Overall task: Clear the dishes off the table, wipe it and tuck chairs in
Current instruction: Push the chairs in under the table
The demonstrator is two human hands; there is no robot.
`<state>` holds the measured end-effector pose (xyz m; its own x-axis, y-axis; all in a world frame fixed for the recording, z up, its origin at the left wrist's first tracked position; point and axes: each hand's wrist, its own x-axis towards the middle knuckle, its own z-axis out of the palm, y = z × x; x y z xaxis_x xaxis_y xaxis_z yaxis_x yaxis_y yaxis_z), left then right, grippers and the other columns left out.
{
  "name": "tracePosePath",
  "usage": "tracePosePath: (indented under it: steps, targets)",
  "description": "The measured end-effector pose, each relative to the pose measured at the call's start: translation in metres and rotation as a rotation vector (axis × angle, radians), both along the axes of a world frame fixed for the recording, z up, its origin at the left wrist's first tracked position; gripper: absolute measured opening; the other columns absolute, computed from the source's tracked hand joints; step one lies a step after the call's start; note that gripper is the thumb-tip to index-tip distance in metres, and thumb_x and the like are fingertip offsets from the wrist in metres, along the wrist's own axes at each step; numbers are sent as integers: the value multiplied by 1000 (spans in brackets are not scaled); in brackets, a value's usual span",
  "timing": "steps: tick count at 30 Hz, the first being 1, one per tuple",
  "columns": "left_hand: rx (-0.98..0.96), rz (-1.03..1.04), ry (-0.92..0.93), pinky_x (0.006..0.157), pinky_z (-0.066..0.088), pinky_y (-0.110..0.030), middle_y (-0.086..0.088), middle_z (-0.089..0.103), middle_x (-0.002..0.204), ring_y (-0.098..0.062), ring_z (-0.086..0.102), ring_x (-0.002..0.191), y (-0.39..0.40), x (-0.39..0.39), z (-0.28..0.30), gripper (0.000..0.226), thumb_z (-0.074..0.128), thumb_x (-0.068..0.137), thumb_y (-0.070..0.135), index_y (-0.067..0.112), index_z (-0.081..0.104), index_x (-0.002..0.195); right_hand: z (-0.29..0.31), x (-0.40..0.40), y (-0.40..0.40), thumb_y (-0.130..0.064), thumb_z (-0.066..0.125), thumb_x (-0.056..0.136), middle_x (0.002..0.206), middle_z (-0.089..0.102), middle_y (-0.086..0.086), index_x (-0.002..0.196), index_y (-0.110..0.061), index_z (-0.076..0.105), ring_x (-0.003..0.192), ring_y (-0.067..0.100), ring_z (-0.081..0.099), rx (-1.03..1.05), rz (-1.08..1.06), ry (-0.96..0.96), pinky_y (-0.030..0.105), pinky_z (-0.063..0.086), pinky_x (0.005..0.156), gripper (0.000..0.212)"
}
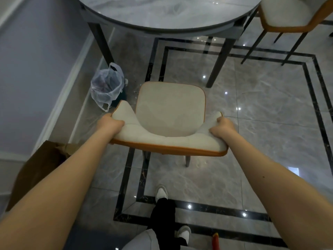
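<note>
- Nearest of all, between the two outstretched forearms, two white slippers (pixel 161 193) stand on the glossy grey marble floor with its black inlaid border (pixel 270 123), a black trouser leg above them.
- Low and to the right of those feet, a small red object (pixel 215 239) pokes in at the bottom edge; too little shows to say what it is.
- Under the left forearm, a brown paper bag (pixel 41 166) stands against the pale wall.
- Now the grip: the left hand (pixel 110 126) clamps round the left wing of the cream-upholstered chair with the orange shell backrest (pixel 169 114), fingers curled over the padded edge.
- The right hand (pixel 222 129) does the same on the right wing, fingers wrapped over the cushion's top, thumb side towards the seat.
- The chair sits between both hands, seat facing away from the person, its dark legs on the floor; its front edge is short of the table, not under it.
- Beyond the left hand, a clear plastic bag lining a small bin (pixel 106 87) stands near the table leg.
- Further ahead of both hands, the round grey marble-top table with dark legs (pixel 162 15) shows a bare top in the part in view.
- Far beyond the right hand, a second cream-and-orange chair (pixel 286 13) stands just beside the table's right rim.
</note>
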<state>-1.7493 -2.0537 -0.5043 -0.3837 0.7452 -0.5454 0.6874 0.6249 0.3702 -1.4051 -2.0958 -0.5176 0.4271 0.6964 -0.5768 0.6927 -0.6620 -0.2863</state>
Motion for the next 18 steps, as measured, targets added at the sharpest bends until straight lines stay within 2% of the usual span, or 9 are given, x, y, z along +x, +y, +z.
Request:
tracePosePath:
  steps: [5, 8, 13, 16, 18]
  targets:
    - [-7, 1, 13, 47, 39, -34, -17, 51, 130, -38, 55, 104, 77, -15, -3, 65, 62, 83, 34, 19, 37, 142, -1, -10, 78, -20, 58, 87, 133, 47, 15, 140, -15, 36, 117, 32, 50, 11, -26, 15, 38, 45, 90, 58]
    - [-19, -22, 55, 50, 41, -36, -17, 50, 129, -38, 55, 104, 118, -15, -3, 66, 61, 83, 36, 19, 36, 141, -2, -12, 118, -21, 59, 88, 133, 46, 15, 142, -17, 33, 116, 32, 50, 11, -31, 6, 38, 45, 89, 61]
    - [-43, -43, 91, 47, 38, -34, -17, 49, 132, -38, 54, 108, 175, 2, 1, 64, 59, 87, 34, 19, 34, 144, -1, -2, 169, -16, 60, 86, 137, 44, 14, 143, -25, 34, 117, 33, 50, 34, -157, 89, 46, 45, 100, 63]
    - [-37, -59, 102, 52, 38, -33, -16, 49, 132, -36, 54, 109, 206, 11, 3, 64, 59, 87, 34, 19, 34, 144, 1, 5, 198, -14, 60, 86, 137, 44, 14, 142, -25, 36, 118, 33, 50, 40, -171, 118, 46, 45, 100, 61]
    - [-31, -72, 101, 47, 35, -32, -16, 49, 130, -36, 54, 107, 226, 15, 4, 62, 58, 88, 35, 18, 34, 142, 0, 10, 216, -12, 59, 87, 137, 43, 14, 141, -25, 37, 119, 33, 49, 48, -179, 135, 46, 44, 101, 60]
